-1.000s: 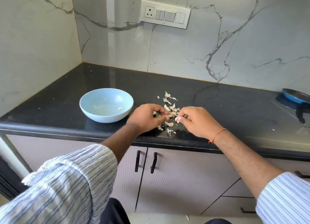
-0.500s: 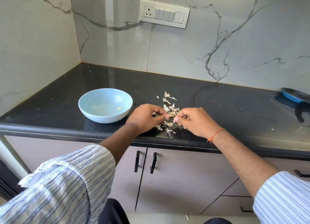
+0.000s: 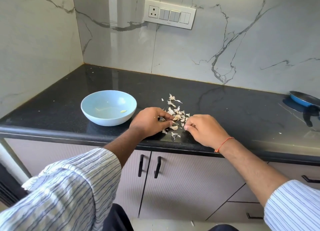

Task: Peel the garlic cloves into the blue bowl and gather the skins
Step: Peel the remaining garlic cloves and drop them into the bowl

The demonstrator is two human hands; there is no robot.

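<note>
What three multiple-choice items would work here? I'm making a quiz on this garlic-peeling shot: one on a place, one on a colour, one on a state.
1. Where do the garlic skins lie?
A. inside the bowl
B. on the countertop, right of the bowl
C. on the floor

2. What colour is the bowl?
A. red
B. black
C. light blue

3. How is the bowl?
A. upright, nearly empty
B. overturned
C. heaped with cloves

Answers:
1 B, the skins sit on black stone between the left hand and the right hand.
2 C, its rim and wall show pale blue.
3 A, only small bits show inside.
</note>
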